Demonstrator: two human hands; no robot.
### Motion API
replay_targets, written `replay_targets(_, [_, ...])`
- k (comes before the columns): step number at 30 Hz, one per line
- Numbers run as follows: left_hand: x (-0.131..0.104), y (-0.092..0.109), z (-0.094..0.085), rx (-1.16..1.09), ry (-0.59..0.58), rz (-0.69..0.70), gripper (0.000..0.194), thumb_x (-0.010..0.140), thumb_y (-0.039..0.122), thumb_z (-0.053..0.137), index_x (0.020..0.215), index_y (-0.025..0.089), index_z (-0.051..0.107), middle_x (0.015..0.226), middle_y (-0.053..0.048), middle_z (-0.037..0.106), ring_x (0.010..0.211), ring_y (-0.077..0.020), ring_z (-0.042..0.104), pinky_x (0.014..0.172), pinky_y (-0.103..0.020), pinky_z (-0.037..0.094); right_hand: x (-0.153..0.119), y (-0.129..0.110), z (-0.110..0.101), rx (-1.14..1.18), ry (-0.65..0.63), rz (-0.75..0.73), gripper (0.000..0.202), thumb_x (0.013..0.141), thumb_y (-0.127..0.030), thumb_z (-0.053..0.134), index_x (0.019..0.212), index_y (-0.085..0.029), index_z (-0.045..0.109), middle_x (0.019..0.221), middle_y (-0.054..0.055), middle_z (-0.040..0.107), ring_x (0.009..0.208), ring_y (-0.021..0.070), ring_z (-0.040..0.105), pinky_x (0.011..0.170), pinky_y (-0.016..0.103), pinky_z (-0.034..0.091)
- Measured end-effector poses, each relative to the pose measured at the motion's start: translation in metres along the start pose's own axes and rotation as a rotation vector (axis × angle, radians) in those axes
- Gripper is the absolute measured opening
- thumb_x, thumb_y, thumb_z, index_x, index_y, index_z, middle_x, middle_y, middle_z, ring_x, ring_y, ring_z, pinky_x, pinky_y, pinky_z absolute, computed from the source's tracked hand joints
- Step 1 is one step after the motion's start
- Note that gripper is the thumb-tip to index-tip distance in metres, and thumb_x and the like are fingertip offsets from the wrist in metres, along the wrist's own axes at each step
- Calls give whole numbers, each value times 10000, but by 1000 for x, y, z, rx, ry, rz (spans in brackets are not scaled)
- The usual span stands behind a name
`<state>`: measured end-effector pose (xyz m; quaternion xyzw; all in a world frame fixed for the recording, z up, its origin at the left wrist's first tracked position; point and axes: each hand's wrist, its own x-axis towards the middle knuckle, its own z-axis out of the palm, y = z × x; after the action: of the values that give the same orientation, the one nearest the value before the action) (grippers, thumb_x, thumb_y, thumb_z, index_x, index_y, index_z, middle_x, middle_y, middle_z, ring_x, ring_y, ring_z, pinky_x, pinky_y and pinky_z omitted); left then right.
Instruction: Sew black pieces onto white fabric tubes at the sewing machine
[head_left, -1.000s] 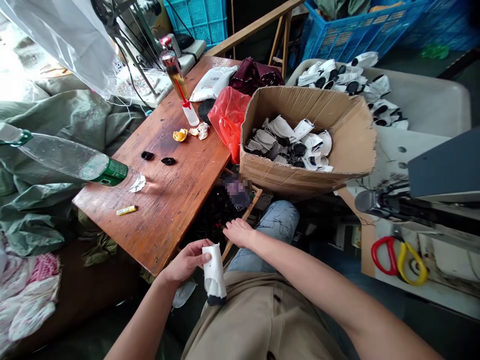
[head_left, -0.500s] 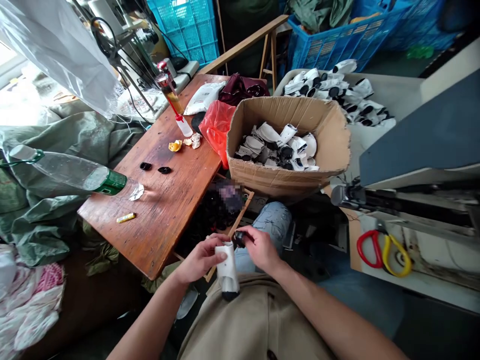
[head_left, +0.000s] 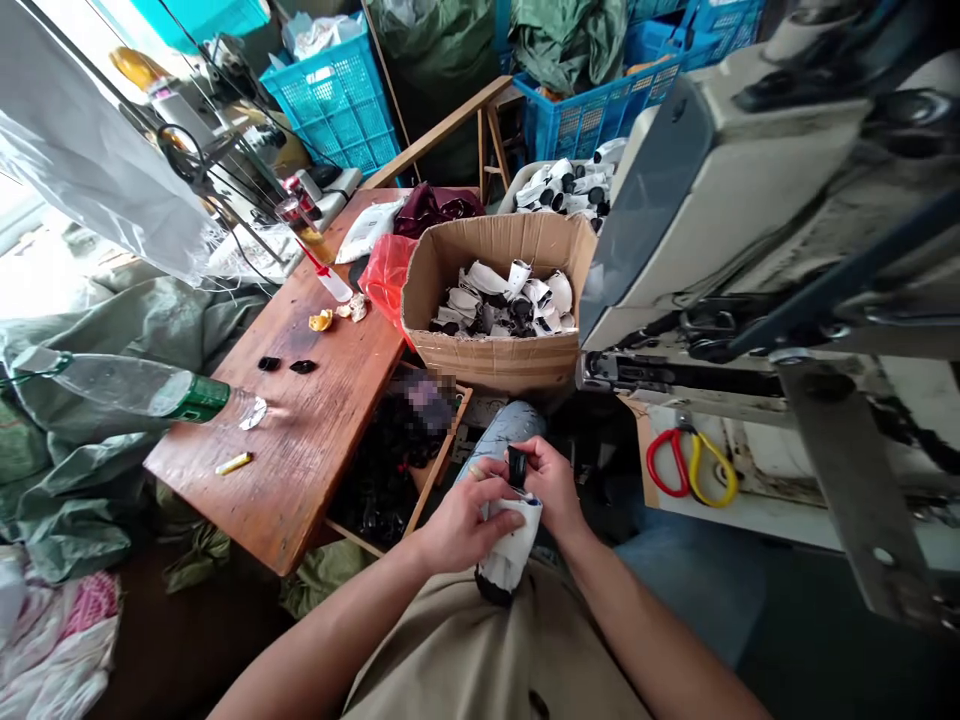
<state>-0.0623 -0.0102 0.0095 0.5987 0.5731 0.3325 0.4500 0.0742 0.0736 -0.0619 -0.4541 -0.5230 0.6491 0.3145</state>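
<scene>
my left hand (head_left: 459, 520) gripped the white sleeve (head_left: 510, 548) in my lap, just below the cardboard box (head_left: 495, 355). right hand (head_left: 553, 484) fingers pinched a small black piece (head_left: 517, 466) at its top. i judged the pinch light; the piece could slip and drop.

No legible text, label or number anywhere.

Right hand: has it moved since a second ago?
Yes. The right hand has come in from beside the wooden table's near corner to meet the left hand at the white piece, pinching a small black part.
</scene>
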Motion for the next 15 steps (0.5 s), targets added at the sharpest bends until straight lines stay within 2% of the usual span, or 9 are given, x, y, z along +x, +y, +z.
replay_targets(2, [3, 1, -4, -14, -6, -8, 241, 933, 388, 632, 888, 156, 684, 1021, -89, 589, 970, -207, 549, 915, -340, 453, -2, -3, -6, -42, -78, -35, 168, 774, -337, 633, 838, -183, 653, 720, 38, 719, 645, 197, 665, 593, 281, 518])
replay_targets(4, [6, 1, -10, -44, -41, -56, 299, 926, 431, 639, 830, 148, 656, 915, -52, 559, 857, -174, 520, 806, -300, 445, -7, -8, -14, -142, -129, -145, 167, 803, -256, 594, 914, -186, 696, 828, 43, 739, 692, 184, 676, 648, 284, 530])
replay_targets(6, [9, 2, -14, -94, -96, -109, 350, 908, 479, 658, 809, 143, 641, 863, -25, 520, 784, -148, 482, 717, -272, 414, -12, -16, -22, -243, -125, -316, 206, 837, -198, 567, 974, -201, 721, 912, 45, 739, 783, 182, 692, 735, 292, 542])
replay_targets(9, [10, 4, -13, -205, -132, -148, 409, 875, 539, 686, 806, 139, 635, 876, -20, 504, 771, -136, 467, 672, -254, 397, -18, -25, -33, -319, -72, -520, 199, 872, -161, 552, 942, -210, 732, 880, 41, 727, 853, 186, 700, 791, 292, 546])
replay_targets(11, [9, 5, -9, -259, -106, -150, 437, 853, 568, 703, 815, 137, 638, 923, -34, 527, 784, -137, 482, 684, -256, 409, -19, -27, -37, -329, -42, -531, 186, 863, -145, 556, 906, -211, 724, 849, 35, 725, 820, 181, 702, 766, 285, 554])
replay_targets(15, [5, 13, 0, -190, -56, -97, 424, 881, 561, 676, 815, 142, 666, 888, -44, 564, 808, -157, 519, 769, -291, 433, -21, -27, -38, -291, 13, -406, 132, 830, -168, 586, 866, -208, 706, 814, 25, 735, 716, 173, 693, 666, 271, 557])
